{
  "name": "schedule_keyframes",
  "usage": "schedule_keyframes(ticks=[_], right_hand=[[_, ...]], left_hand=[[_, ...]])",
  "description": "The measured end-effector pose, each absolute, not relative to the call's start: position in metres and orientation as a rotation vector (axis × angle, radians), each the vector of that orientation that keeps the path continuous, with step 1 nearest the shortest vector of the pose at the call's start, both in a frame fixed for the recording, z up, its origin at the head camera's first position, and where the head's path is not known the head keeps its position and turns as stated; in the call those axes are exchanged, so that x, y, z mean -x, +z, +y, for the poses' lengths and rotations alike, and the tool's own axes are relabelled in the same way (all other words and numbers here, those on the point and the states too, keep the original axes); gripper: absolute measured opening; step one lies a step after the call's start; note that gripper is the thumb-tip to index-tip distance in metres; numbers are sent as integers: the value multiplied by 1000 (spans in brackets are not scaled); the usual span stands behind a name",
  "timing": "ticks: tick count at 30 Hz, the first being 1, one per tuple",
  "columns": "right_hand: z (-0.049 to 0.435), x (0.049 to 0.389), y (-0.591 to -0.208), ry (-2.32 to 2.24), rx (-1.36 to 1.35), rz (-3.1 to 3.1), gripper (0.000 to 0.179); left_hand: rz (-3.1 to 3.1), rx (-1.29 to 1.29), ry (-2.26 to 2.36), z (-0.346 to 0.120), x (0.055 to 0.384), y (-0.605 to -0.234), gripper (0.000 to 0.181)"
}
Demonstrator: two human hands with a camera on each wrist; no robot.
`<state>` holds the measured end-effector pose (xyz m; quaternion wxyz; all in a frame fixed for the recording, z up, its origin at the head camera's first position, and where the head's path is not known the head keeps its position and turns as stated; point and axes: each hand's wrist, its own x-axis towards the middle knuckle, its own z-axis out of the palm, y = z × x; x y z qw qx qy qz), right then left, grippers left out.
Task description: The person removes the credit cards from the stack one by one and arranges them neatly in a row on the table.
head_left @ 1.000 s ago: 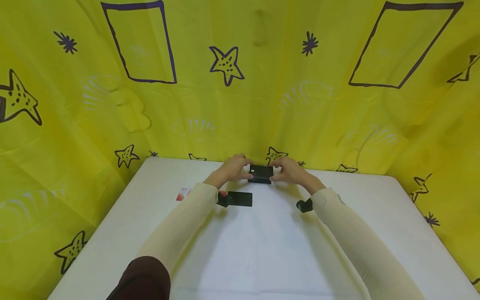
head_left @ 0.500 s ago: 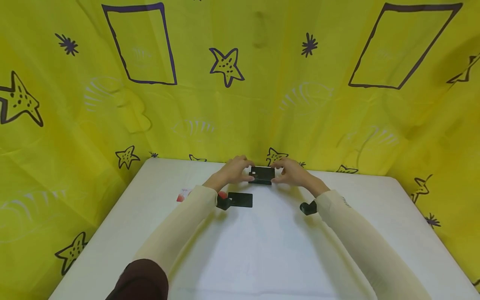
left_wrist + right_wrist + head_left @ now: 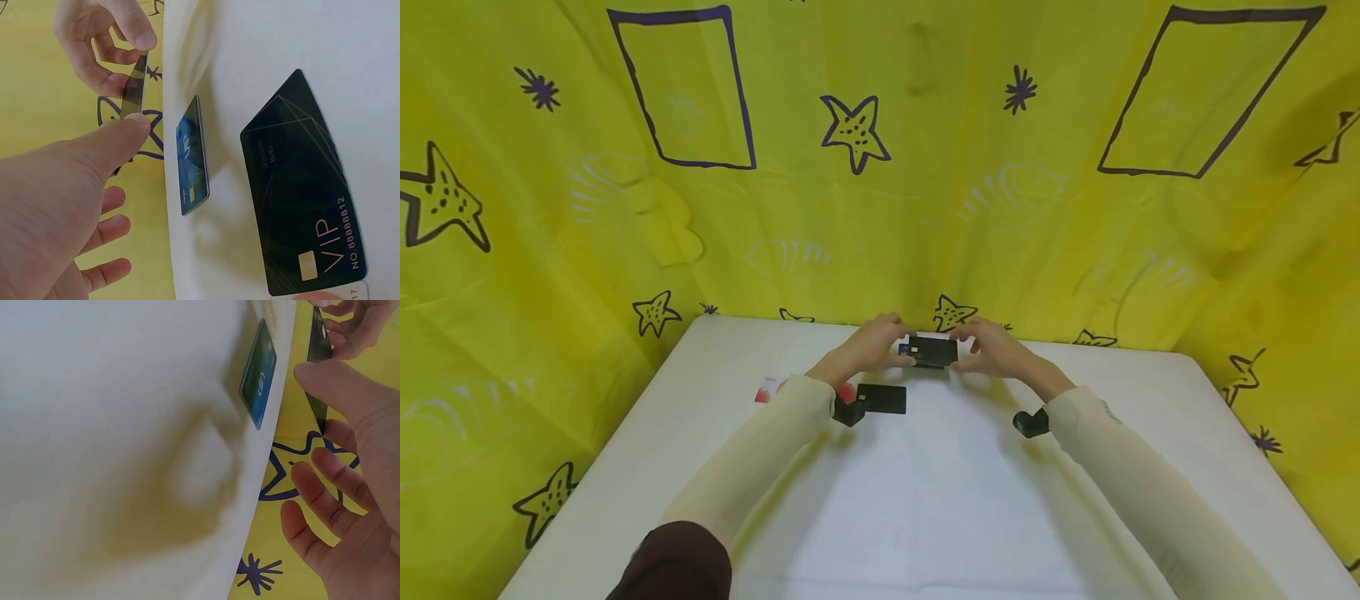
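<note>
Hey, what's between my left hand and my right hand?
In the head view, a dark card, held by your left hand and right hand, with part of a blue card visible behind it.

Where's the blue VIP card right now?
In the left wrist view, the blue VIP card is mid-picture on the white table near its edge, right of the held dark card and left of the black VIP card.

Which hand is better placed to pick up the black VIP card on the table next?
Likely the left hand: it is nearer the black VIP card, which the right wrist view does not show. It and the right hand both hold another dark card, so it may need to release that first.
</note>
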<state>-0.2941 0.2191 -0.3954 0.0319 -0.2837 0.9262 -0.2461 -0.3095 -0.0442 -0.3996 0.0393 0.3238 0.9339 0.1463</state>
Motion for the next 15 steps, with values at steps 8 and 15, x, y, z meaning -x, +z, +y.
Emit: schedule_keyframes(ticks=[8, 15], right_hand=[[221, 284, -393, -765, 871, 2836, 46], [226, 280, -393, -771, 860, 2836, 46]], left_hand=[[2864, -1018, 455, -42, 303, -399, 52], [2867, -1049, 458, -40, 299, -400, 51]])
